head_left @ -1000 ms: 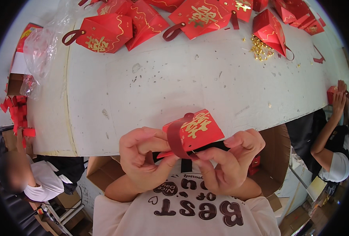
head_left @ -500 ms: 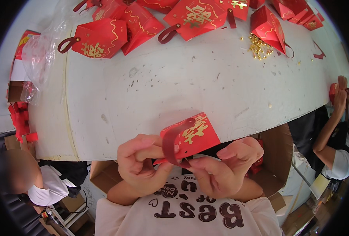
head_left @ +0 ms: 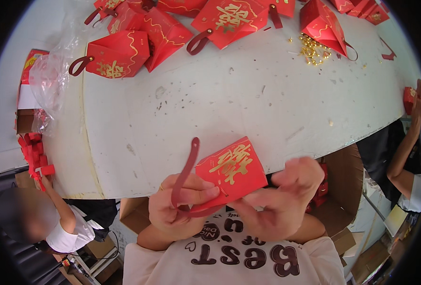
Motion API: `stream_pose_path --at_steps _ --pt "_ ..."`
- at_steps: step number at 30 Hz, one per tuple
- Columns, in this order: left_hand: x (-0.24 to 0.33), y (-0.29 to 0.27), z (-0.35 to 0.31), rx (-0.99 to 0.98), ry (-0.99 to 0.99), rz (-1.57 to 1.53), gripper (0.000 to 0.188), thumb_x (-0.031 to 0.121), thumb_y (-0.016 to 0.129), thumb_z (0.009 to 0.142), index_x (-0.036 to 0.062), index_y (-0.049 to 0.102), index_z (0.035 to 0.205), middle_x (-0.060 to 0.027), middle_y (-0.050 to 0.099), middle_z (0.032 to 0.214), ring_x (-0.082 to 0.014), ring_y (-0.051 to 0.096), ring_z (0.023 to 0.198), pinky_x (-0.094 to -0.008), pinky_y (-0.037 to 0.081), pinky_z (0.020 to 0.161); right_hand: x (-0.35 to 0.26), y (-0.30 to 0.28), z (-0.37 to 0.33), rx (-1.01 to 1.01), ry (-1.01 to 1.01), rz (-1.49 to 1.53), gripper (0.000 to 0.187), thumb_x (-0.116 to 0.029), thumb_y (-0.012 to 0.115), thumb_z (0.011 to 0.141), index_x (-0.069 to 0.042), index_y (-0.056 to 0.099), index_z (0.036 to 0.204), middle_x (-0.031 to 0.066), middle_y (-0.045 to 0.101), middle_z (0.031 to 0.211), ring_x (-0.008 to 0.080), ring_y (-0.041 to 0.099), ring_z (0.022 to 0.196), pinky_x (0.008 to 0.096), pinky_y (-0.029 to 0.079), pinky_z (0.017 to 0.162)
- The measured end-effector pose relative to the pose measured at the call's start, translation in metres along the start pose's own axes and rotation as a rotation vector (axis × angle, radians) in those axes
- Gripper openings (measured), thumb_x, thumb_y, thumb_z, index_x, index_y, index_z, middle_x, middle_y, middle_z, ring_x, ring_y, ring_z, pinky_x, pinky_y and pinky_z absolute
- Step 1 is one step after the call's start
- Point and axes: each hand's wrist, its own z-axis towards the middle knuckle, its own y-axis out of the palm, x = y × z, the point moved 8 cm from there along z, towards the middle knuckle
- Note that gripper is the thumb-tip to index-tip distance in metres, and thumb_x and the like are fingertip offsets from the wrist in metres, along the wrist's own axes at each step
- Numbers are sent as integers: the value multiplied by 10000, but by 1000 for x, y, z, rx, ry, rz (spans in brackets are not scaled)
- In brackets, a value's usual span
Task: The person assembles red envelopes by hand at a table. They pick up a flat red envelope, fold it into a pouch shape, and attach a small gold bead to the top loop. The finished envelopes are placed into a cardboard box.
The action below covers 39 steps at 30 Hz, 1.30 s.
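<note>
A small red folded paper gift box with gold lettering sits just past the table's near edge, in front of my chest. My left hand pinches its left near corner, thumb on top. A dark red strap with a small hole at its end loops up past these fingers; its lower part runs along the box's near edge. A small dark hole shows in the panel beside my left thumb. My right hand is at the box's right near edge with curled, motion-blurred fingers; whether it grips anything is unclear.
Several red gift boxes with straps lie along the far side. Small gold fasteners are piled beside one. Clear plastic wrap lies at left. A cardboard box stands below the near edge. Co-workers handle red pieces left and a box right.
The strap's free end has swung up and left, away from the panel. My right hand has shifted right and its fingers have lifted. The box's lettered face has turned more toward view.
</note>
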Motion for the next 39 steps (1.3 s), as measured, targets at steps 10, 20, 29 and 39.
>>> stream_pose_path --at_steps 10,20,29,39 --pt "-12 -9 10 -18 -91 -380 535 7 593 834 -65 342 1301 -173 654 865 -227 627 829 -339 526 746 14 25 13 -713 80 473 238 7 756 642 -91 595 788 36 668 822 236 610 833 487 411 916" --pt "-27 -4 61 -209 -162 106 204 -96 627 754 3 689 921 -122 662 829 -205 644 738 -263 519 681 12 31 17 -783 48 466 261 -17 767 626 -84 597 813 19 631 859 230 584 885 449 426 918" --pt "-16 -1 39 -274 -569 -358 146 -39 635 818 -7 683 952 -123 691 923 -203 661 897 -295 521 808 15 30 22 -701 54 378 255 -27 783 589 -110 606 754 -18 668 821 232 514 817 442 425 872" --pt "-6 -1 45 -389 -372 -238 159 -29 674 780 8 685 934 -113 685 927 -246 643 937 -337 508 838 14 29 22 -679 63 358 251 -28 782 590 -112 603 745 -16 667 820 247 507 831 439 424 853"
